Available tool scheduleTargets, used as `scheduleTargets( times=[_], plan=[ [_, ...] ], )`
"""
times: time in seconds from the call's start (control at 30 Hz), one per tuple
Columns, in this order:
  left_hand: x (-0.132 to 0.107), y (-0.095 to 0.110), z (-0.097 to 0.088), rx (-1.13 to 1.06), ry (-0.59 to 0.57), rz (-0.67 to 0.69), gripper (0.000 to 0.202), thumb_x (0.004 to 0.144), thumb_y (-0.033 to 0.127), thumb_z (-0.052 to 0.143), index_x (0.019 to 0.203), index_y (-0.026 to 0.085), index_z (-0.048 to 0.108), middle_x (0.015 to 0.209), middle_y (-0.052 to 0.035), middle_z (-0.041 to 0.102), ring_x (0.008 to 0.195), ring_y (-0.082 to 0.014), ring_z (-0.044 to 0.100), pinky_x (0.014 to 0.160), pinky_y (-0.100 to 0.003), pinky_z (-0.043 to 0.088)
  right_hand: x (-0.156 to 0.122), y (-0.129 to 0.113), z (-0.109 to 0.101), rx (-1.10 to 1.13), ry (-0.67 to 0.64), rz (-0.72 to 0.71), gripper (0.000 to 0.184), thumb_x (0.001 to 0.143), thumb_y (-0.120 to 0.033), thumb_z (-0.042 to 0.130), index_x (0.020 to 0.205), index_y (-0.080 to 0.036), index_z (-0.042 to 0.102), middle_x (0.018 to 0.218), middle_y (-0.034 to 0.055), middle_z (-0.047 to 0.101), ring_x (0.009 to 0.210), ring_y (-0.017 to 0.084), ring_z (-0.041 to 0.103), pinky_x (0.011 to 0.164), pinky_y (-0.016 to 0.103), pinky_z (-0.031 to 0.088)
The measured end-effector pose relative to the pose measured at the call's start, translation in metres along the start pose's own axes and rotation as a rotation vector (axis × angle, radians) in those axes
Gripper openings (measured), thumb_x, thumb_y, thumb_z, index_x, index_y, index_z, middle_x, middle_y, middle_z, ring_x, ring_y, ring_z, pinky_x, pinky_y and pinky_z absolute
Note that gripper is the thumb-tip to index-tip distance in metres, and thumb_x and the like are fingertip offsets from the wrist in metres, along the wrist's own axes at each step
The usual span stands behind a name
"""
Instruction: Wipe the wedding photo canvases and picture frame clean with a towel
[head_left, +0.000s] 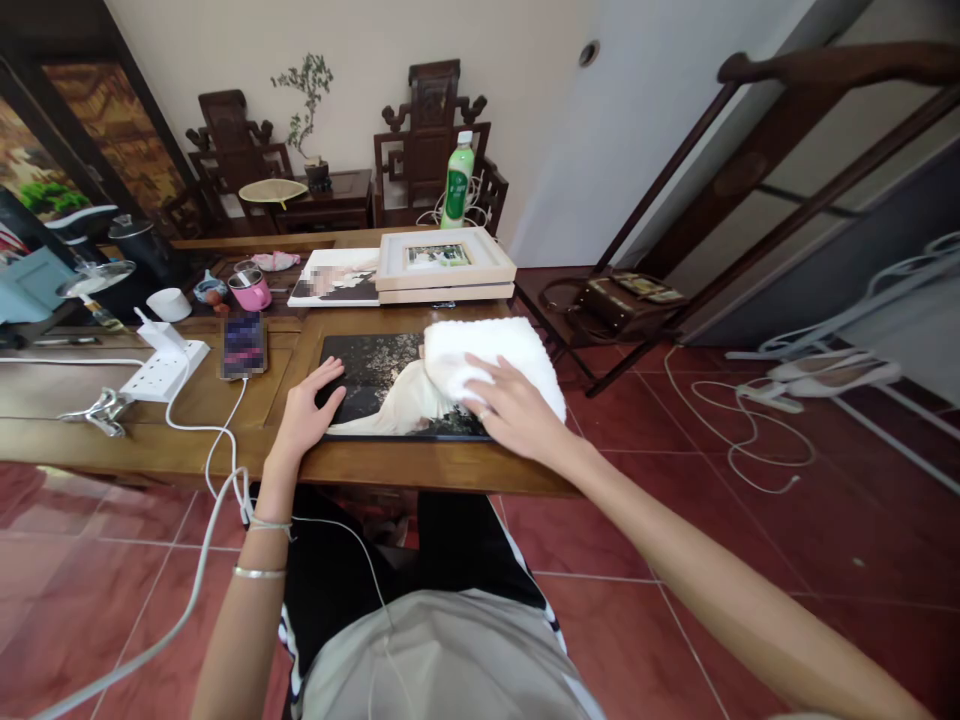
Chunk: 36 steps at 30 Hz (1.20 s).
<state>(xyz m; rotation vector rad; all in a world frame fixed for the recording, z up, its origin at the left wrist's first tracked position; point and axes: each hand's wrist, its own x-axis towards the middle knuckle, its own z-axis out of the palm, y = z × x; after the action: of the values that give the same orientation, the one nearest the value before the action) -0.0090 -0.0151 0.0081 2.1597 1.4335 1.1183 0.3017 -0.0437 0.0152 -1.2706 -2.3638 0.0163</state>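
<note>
- Where the head view looks down on the wooden table, a dark photo panel lies flat close to the near edge; a pale gown is pictured on it.
- Left hand: back upward, over the panel's left end. Fingers near one another, thumb apart from them.
- Right hand: back upward, on a white towel. Fingers slightly apart; whether they pinch any cloth, I cannot tell.
- Towel: bunched over the panel's right end, reaching the table's right edge.
- Behind the panel: stacked pale frames, a white-edged print just beside them on the left. Green bottle upright behind the stack.
- Table, left portion: phone, cable attached, near a white power strip; pink mug farther back.
- Far side of room: potted tree between two carved chairs.
- Right of table: brown bag on another dark chair's seat; red floor tiles below.
</note>
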Motion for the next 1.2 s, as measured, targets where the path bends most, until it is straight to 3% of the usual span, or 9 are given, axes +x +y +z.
scheduleTargets(
  times=[0.17,0.27,0.4,0.57,0.7,0.87,1.07,1.2],
  plan=[
    [0.000,0.001,0.000,0.008,0.007,-0.007,0.035,0.087,0.030,0.056,0.117,0.016,0.066,0.131,-0.0105,0.061,0.129,-0.0230,0.050,0.113,-0.041,0.036,-0.046,-0.048,-0.025,0.097,-0.098,-0.196,0.023,0.086,-0.011,0.047,0.088,-0.019,0.068,0.139,0.0137,0.053,0.138,0.028,0.035,0.110,0.059,0.029],
    [0.000,0.001,0.000,0.003,0.010,0.001,0.034,0.087,0.031,0.056,0.116,0.016,0.066,0.131,-0.0106,0.061,0.129,-0.0233,0.051,0.113,-0.042,0.036,-0.047,-0.052,-0.033,0.113,-0.157,-0.257,0.022,0.086,-0.012,0.048,0.088,-0.021,0.069,0.139,0.0121,0.054,0.138,0.026,0.036,0.111,0.057,0.030],
    [0.000,0.001,-0.001,0.006,0.004,0.003,0.035,0.087,0.032,0.056,0.116,0.016,0.066,0.131,-0.0105,0.061,0.129,-0.0243,0.051,0.113,-0.043,0.036,-0.017,-0.021,-0.023,0.094,-0.139,-0.193,0.023,0.091,-0.019,0.047,0.097,-0.021,0.069,0.141,0.0133,0.051,0.134,0.027,0.042,0.112,0.055,0.029],
    [0.000,0.001,-0.002,0.008,-0.003,-0.002,0.035,0.087,0.032,0.056,0.117,0.017,0.066,0.131,-0.0105,0.061,0.129,-0.0241,0.050,0.113,-0.043,0.036,0.042,0.034,-0.002,-0.007,-0.113,-0.027,0.032,0.096,-0.025,0.037,0.111,-0.018,0.064,0.130,0.0122,0.060,0.133,0.032,0.042,0.107,0.056,0.032],
    [0.000,0.001,-0.001,-0.001,0.000,-0.003,0.036,0.087,0.031,0.056,0.117,0.014,0.066,0.131,-0.0126,0.060,0.129,-0.0240,0.051,0.113,-0.042,0.036,0.063,0.051,0.005,-0.049,-0.095,0.095,0.036,0.098,-0.028,0.034,0.116,-0.015,0.062,0.132,0.0169,0.058,0.122,0.036,0.053,0.100,0.056,0.038],
    [0.000,0.001,-0.001,-0.008,-0.002,-0.007,0.035,0.087,0.031,0.056,0.116,0.015,0.066,0.131,-0.0119,0.060,0.129,-0.0237,0.050,0.113,-0.043,0.036,0.024,0.025,0.003,-0.087,-0.039,0.024,0.031,0.095,-0.023,0.040,0.108,-0.011,0.066,0.135,0.0230,0.054,0.135,0.035,0.038,0.106,0.059,0.030],
    [0.000,0.000,0.000,0.007,-0.002,-0.012,0.033,0.087,0.031,0.056,0.115,0.017,0.066,0.132,-0.0103,0.060,0.130,-0.0240,0.050,0.113,-0.044,0.036,-0.045,-0.024,-0.016,-0.001,-0.033,-0.135,0.023,0.089,-0.014,0.046,0.088,-0.018,0.068,0.140,0.0138,0.052,0.140,0.033,0.029,0.109,0.064,0.027],
    [0.000,0.001,0.000,0.011,0.000,-0.002,0.034,0.087,0.031,0.056,0.115,0.017,0.066,0.131,-0.0110,0.061,0.129,-0.0241,0.050,0.113,-0.043,0.036,-0.054,-0.032,-0.025,0.067,-0.093,-0.228,0.023,0.088,-0.013,0.047,0.083,-0.019,0.068,0.143,0.0117,0.049,0.140,0.032,0.030,0.110,0.065,0.026]
  ],
)
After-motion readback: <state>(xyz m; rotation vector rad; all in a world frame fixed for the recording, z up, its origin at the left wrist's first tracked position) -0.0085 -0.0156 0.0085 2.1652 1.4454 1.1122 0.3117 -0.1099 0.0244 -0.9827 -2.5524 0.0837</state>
